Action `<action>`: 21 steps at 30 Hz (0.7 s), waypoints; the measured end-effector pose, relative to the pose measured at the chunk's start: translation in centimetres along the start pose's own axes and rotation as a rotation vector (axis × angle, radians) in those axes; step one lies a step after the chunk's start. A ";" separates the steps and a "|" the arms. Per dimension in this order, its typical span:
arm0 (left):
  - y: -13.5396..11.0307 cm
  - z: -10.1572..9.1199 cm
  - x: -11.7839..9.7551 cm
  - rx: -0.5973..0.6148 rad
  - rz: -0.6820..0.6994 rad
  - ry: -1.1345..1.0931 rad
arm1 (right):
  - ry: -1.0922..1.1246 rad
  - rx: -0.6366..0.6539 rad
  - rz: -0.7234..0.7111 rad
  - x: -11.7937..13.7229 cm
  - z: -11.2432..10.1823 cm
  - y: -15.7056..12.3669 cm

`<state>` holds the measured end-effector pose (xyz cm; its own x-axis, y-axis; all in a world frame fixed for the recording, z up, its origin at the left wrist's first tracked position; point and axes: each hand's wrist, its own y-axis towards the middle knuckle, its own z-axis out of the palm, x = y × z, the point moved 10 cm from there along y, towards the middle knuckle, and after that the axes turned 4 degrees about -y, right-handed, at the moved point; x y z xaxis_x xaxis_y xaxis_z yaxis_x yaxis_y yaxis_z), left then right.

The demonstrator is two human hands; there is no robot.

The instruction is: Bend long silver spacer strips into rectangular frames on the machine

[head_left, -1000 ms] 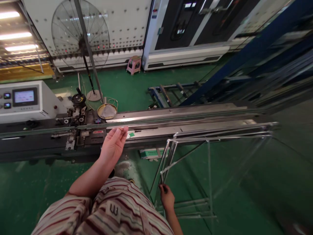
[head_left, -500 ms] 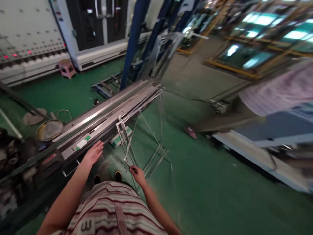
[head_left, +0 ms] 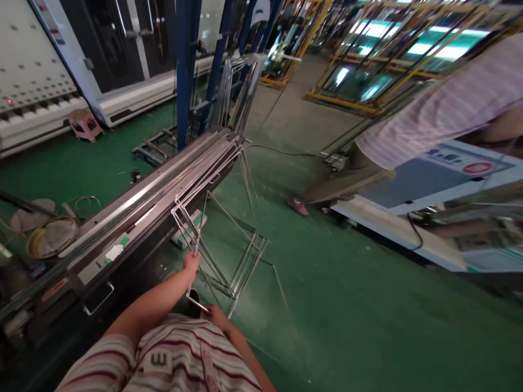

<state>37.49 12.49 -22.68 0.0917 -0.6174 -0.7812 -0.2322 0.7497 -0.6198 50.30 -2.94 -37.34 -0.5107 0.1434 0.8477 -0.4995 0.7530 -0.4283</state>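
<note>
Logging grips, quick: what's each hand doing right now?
Left hand: closed, holding a thin metal frame.
Right hand: closed, holding apparently the same frame near its lower end.

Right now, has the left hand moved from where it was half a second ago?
Yes. Judged against the white scrap on the bench, the left hand has moved rightward, away from it, and now grips a thin metal frame.
</note>
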 end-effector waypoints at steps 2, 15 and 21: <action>-0.8 -0.2 -1.2 -0.043 0.114 0.026 | -0.047 0.026 0.041 -1.2 -0.1 -0.7; -10.9 -22.4 -13.8 -0.042 0.546 -0.188 | -0.716 -0.036 0.057 12.2 -8.4 3.2; -23.6 -46.5 -12.8 -0.712 0.807 -0.340 | -0.732 -0.244 -0.288 26.2 -12.6 7.7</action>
<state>-3.28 -8.34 5.42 -0.1016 0.1650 -0.9810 -0.8322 0.5261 0.1747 41.88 14.77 -14.47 -0.7550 -0.4684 0.4589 -0.5576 0.8269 -0.0734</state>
